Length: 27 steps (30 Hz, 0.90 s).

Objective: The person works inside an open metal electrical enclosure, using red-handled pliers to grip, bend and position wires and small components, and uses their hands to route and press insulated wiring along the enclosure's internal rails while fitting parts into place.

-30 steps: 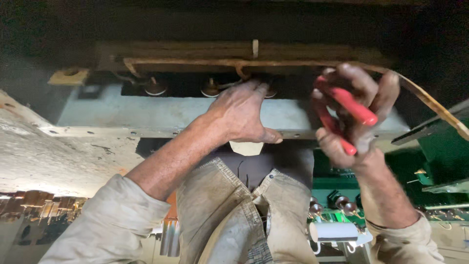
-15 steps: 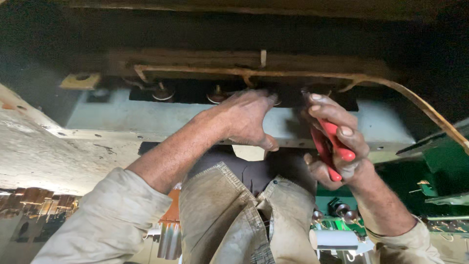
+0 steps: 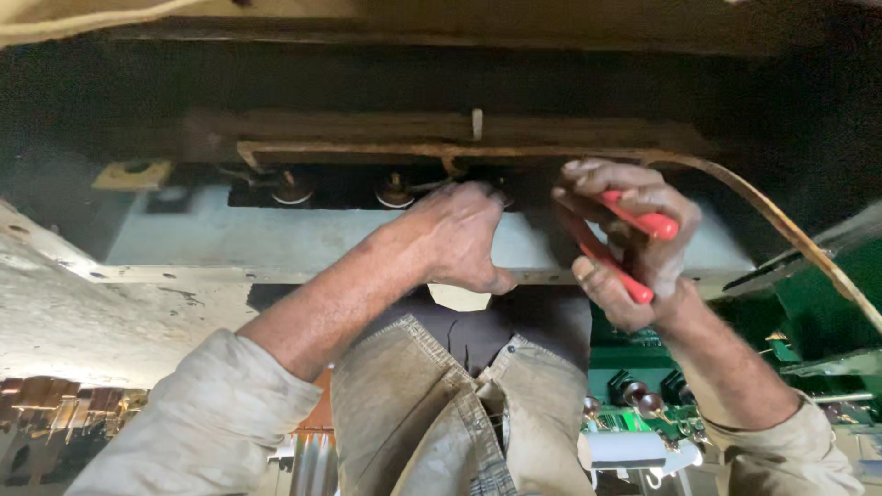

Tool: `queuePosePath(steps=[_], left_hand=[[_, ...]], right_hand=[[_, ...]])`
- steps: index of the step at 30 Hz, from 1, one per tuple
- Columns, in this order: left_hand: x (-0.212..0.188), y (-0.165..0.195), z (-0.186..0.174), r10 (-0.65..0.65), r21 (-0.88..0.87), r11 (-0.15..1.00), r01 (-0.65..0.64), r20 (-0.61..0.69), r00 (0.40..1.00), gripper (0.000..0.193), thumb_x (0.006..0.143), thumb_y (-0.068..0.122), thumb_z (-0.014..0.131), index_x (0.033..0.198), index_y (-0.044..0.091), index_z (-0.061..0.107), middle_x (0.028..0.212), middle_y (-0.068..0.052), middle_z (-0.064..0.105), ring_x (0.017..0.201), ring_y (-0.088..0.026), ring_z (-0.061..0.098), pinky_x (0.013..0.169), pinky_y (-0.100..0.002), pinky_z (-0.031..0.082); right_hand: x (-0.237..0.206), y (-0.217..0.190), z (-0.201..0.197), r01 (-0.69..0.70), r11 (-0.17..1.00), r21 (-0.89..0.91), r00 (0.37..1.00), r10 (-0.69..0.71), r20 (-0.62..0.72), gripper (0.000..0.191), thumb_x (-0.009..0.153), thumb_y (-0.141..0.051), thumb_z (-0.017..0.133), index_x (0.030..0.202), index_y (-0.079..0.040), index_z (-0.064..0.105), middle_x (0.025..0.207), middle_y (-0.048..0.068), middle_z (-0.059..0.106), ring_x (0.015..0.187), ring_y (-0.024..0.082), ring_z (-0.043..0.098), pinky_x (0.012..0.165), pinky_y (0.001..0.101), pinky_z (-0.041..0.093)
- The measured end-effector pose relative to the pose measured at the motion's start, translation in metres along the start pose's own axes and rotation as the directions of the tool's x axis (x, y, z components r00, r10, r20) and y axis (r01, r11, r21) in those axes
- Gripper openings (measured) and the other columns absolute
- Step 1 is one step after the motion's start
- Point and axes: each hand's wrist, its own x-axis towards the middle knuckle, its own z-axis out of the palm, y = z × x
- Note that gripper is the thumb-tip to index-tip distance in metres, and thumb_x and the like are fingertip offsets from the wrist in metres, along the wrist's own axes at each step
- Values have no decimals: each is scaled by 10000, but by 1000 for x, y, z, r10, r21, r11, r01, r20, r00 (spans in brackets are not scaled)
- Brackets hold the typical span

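Your left hand (image 3: pixel 459 234) reaches up to the pale grey panel (image 3: pixel 230 241) of the housing overhead, fingers curled over its upper edge and thumb pressed against its lower rim; whether those fingers pinch anything behind the edge cannot be told, since they are hidden in shadow. Your right hand (image 3: pixel 625 243) is closed firmly around the red handles of a pair of pliers (image 3: pixel 634 220), one handle crossing the fingers near the top, the other lying along the palm below; the tool's nose points left into the dark gap between your two hands and is not visible. Just above the left hand, a row of round bolts (image 3: pixel 294 188) sits along a dark strip. A rusty metal bar (image 3: pixel 386 150) runs across above them, and a thin rusted strip (image 3: pixel 790 230) curves down from it past your right hand. Below, between your forearms, lies a worn beige cloth garment (image 3: pixel 441 404); green machine parts (image 3: pixel 808 321) stand at the right.
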Motion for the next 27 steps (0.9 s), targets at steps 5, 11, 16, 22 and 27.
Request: queuePosePath(steps=[5, 11, 16, 22, 27], left_hand=[[4, 6, -7, -130, 9, 991, 131, 206, 970, 505, 604, 402, 819, 769, -68, 739, 811, -295, 712, 805, -420, 726, 797, -464, 597], [7, 19, -24, -231, -42, 966, 256, 308, 923, 481, 579, 360, 814, 773, -73, 737, 791, -231, 746, 723, -331, 765, 687, -435, 628], [3, 28, -34, -235, 48, 972, 231, 285, 929, 540, 562, 400, 850, 773, -85, 743, 823, -225, 758, 750, -313, 761, 707, -425, 610], [-9, 18, -10, -124, 43, 991, 123, 24, 992, 757, 577, 518, 872, 1029, -69, 716, 1078, -265, 699, 1014, -387, 677, 889, -460, 539], [-10, 6, 11, -176, 21, 984, 176, -5, 984, 812, 581, 554, 844, 1112, -38, 681, 1169, -247, 667, 1118, -399, 639, 978, -468, 514]], right_hand=[[-4, -3, 12, -115, 993, 25, 991, 116, -66, 578, 992, -165, 659, 1435, -125, 290, 1363, 165, 438, 1353, 297, 476, 1155, 502, 493], [-8, 4, 14, -179, 983, 48, 975, 184, -122, 506, 941, -1, 536, 1358, -114, 272, 1289, 143, 448, 1128, 217, 522, 1002, 389, 557], [4, 9, 4, -171, 983, -63, 985, 169, -44, 548, 861, 48, 482, 1347, -89, 270, 1204, 130, 449, 988, 185, 520, 883, 354, 563], [-7, -27, 12, -195, 980, 37, 978, 197, -64, 845, 842, 75, 526, 1574, -137, 161, 1486, 166, 399, 1274, 273, 473, 1102, 453, 527], [-20, -39, 19, -99, 970, 222, 989, 120, -85, 765, 896, 45, 578, 1504, -179, 169, 1442, 151, 417, 1430, 324, 484, 1189, 529, 542]])
